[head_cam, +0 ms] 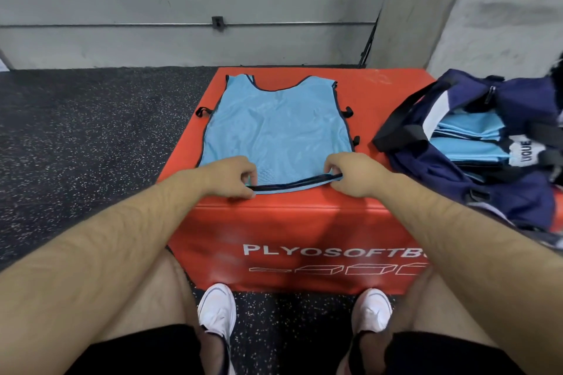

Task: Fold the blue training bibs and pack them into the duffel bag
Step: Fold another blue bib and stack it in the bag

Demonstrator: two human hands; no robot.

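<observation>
Pinching the dark bottom hem of a light blue training bib (278, 125), the left hand (231, 175) and right hand (353, 173) sit at centre frame, fingers curled on the fabric near its lower corners. The bib lies flat, neck away from the person, on a red padded worktop (387, 94) whose front face reads "PLYOSOFTB" in white, the rest hidden by the right forearm, with outline drawings of boxes beneath. At right of frame a navy duffel bag (518, 204) lies open on the worktop, folded blue bibs (469, 137) stacked inside; its white label (525, 151) shows letters ending "QUE". White shoes (217, 307) rest on speckled black floor (76, 131) at bottom centre
</observation>
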